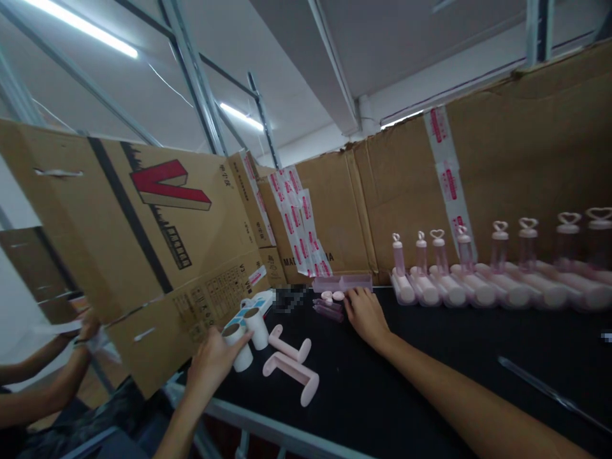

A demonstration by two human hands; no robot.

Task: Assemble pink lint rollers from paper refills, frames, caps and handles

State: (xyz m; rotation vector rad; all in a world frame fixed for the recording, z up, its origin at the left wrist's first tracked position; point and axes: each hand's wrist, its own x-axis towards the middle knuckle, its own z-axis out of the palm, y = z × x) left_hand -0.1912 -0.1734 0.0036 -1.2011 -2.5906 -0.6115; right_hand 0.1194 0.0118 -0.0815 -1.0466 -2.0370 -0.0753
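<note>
My left hand (213,358) is closed round the nearer white paper roll (243,358), which stands upright with a brown hollow core at its top. A second white roll (259,330) stands just beside it, close to my fingertips. To their right lie two pale pink bracket-shaped handles (291,368) on the black table. Farther back, my right hand (366,317) reaches to the front of a pink tray (356,282), with its fingers partly spread and bent downward. Small round pink caps (338,296) and translucent pink pieces (328,310) lie by its fingertips.
A row of pink cases with heart-topped tubes (498,245) lines the back right. Cardboard walls (401,191) close off the back and left. A clear slim stick (535,379) lies at right. Another person's arms (52,376) show at far left. A metal rail (282,437) edges the table.
</note>
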